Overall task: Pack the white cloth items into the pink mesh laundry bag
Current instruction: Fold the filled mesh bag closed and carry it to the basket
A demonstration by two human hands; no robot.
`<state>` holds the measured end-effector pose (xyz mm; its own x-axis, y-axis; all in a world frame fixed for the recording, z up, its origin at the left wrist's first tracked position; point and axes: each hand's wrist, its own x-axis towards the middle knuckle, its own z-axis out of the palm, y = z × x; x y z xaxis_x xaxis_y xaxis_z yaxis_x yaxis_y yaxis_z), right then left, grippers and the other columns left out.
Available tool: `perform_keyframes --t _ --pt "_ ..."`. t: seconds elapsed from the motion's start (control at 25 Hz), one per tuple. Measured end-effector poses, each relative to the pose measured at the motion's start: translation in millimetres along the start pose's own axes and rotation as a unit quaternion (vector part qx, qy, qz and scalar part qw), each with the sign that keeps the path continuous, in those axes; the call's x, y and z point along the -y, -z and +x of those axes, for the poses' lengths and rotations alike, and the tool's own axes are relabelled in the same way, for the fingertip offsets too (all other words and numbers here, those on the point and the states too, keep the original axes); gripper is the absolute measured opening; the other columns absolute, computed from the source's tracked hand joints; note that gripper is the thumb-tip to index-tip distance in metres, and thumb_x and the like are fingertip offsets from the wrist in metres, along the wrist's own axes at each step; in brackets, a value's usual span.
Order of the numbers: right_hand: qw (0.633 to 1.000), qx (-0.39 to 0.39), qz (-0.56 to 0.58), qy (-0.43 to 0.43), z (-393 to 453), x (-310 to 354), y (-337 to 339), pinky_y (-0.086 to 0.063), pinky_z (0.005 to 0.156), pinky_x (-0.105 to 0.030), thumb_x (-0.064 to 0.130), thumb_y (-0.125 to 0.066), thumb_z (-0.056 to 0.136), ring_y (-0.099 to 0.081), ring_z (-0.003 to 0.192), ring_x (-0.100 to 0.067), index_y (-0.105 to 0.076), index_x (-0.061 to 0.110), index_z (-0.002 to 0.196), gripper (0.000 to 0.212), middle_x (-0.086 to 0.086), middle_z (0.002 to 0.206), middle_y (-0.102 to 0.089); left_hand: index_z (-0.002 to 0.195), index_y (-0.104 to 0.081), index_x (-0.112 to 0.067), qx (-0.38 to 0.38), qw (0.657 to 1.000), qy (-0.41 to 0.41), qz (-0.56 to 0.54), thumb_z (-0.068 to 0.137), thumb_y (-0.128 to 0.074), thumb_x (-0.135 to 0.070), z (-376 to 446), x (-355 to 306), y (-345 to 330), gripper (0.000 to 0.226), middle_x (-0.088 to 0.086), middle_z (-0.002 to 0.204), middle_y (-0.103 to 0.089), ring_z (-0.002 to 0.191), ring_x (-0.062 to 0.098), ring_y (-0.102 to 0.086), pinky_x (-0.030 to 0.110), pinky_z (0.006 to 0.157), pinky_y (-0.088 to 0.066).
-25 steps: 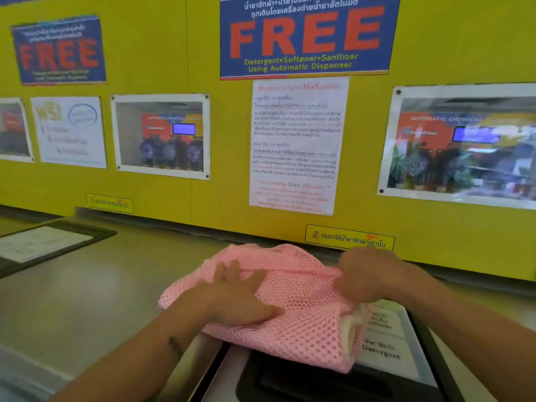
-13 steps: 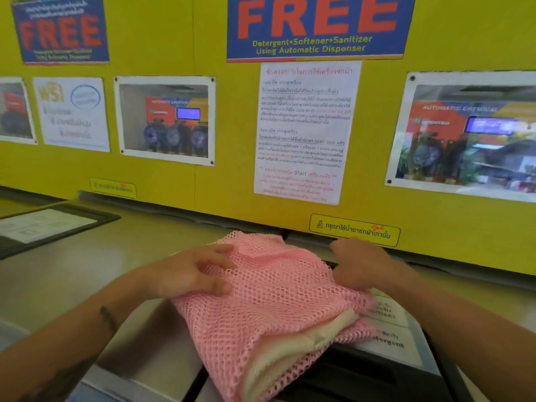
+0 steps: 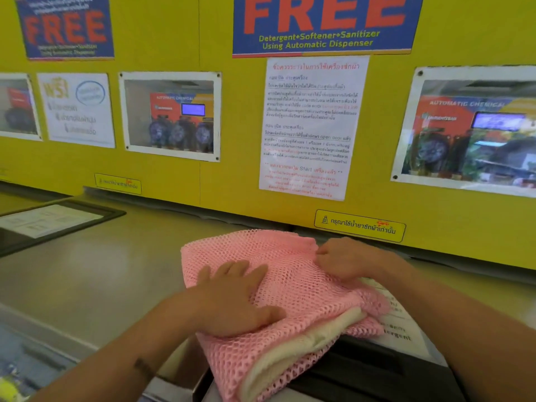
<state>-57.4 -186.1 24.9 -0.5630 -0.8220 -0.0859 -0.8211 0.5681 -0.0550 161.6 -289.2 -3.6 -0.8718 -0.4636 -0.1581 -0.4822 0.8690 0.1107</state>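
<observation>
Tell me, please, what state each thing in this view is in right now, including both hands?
pink mesh laundry bag: lying folded on the machine top, mouth at the near edge open.
white cloth: inside the bag, its edge showing at the open mouth.
left hand: flat, fingers straight, pressing on the bag.
right hand: fingers curled, pinching the mesh at the bag's far right edge.
detergent drawer: under the bag's near end; open or closed cannot be told.
</observation>
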Motion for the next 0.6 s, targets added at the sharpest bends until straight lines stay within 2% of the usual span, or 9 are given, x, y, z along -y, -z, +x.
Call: perform_keyframes --t 0.04,0.08,0.2,0.28,0.36,0.4,0.44,0.52,0.6 --pt "1.0 -0.006 0.025 -0.016 -1.2 -2.7 3.1 -0.052 0.085 -0.04 0.043 -0.036 0.088 -0.064 0.097 -0.027 -0.068 0.012 0.096 0.045 -0.007 0.104 -0.069 0.154 0.004 -0.042 0.005 1.0 -0.018 0.007 0.083 -0.033 -0.08 -5.0 6.2 7.8 0.088 -0.006 0.166 0.003 0.152 0.021 0.0 0.053 0.121 0.003" --pt "0.999 -0.016 0.048 -0.02 -4.1 -2.3 4.9 -0.053 0.086 -0.042 0.043 -0.039 0.086 -0.066 0.097 -0.025 -0.068 0.01 0.097 0.045 -0.008 0.105 -0.07 0.154 0.001 -0.044 0.014 0.999 -0.035 0.009 0.084 -0.04 -0.076 -9.1 13.9 16.0 0.087 -0.009 0.166 0.001 0.152 0.019 -0.004 0.049 0.122 0.0" --pt "0.992 -0.022 0.125 -0.028 -18.0 7.4 7.8 -0.049 0.098 -0.043 0.043 -0.044 0.085 -0.061 0.113 -0.022 -0.062 0.016 0.121 0.049 -0.004 0.129 -0.063 0.149 -0.02 -0.052 0.054 0.992 -0.073 -0.087 0.077 -0.062 -0.07 -23.2 37.8 33.8 0.085 -0.023 0.159 -0.017 0.147 0.009 -0.021 0.037 0.121 -0.017" --pt "0.984 -0.031 0.174 -0.033 -27.0 14.2 6.7 -0.044 0.1 -0.039 0.039 -0.049 0.091 -0.054 0.123 -0.023 -0.039 0.016 0.145 0.059 -0.004 0.138 -0.054 0.139 -0.04 -0.053 -0.015 0.98 -0.065 -0.187 0.076 -0.065 -0.067 -32.7 48.3 36.0 0.069 -0.027 0.151 -0.032 0.139 0.002 -0.031 0.032 0.116 -0.026" --pt "0.982 -0.058 0.181 -0.021 -30.6 15.6 1.7 -0.048 0.093 -0.04 0.043 -0.049 0.092 -0.056 0.117 -0.025 -0.026 0.02 0.15 0.066 -0.005 0.135 -0.056 0.132 -0.053 -0.042 -0.163 0.963 -0.008 -0.216 0.085 -0.063 -0.055 -35.3 56.1 31.4 0.049 -0.017 0.146 -0.042 0.131 0.005 -0.039 0.031 0.112 -0.03" --pt "0.984 -0.056 0.17 -0.016 -33.1 16.4 0.3 -0.048 0.091 -0.038 0.047 -0.049 0.091 -0.056 0.116 -0.026 -0.026 0.023 0.15 0.067 -0.004 0.138 -0.055 0.131 -0.055 -0.038 -0.215 0.955 0.039 -0.203 0.087 -0.06 -0.053 -35.9 57.6 27.8 0.047 -0.008 0.145 -0.046 0.129 0.012 -0.044 0.034 0.111 -0.032" --pt "0.987 -0.044 0.154 -0.009 -36.1 17.2 -0.7 -0.046 0.093 -0.036 0.051 -0.047 0.09 -0.054 0.121 -0.025 -0.027 0.025 0.15 0.068 -0.003 0.145 -0.05 0.133 -0.054 -0.034 -0.227 0.951 0.089 -0.191 0.088 -0.056 -0.057 -37.6 56.5 24.0 0.05 0.001 0.144 -0.047 0.128 0.02 -0.047 0.037 0.11 -0.035" --pt "0.989 -0.015 0.146 0.007 -43.3 20.0 0.2 -0.041 0.093 -0.031 0.055 -0.046 0.09 -0.05 0.126 -0.021 -0.027 0.028 0.152 0.07 0.0 0.157 -0.038 0.144 -0.044 -0.031 -0.177 0.959 0.153 -0.162 0.088 -0.043 -0.068 -42.5 48.2 15.9 0.068 0.011 0.15 -0.044 0.133 0.03 -0.046 0.041 0.111 -0.036" --pt "0.986 0.0 0.162 0.04 -52.2 24.1 2.1 -0.039 0.095 -0.031 0.055 -0.047 0.092 -0.049 0.127 -0.018 -0.022 0.029 0.154 0.071 0.001 0.16 -0.031 0.152 -0.03 -0.03 -0.12 0.969 0.164 -0.144 0.087 -0.029 -0.075 -44.5 38.1 6.3 0.079 0.011 0.158 -0.034 0.142 0.032 -0.037 0.043 0.116 -0.03"
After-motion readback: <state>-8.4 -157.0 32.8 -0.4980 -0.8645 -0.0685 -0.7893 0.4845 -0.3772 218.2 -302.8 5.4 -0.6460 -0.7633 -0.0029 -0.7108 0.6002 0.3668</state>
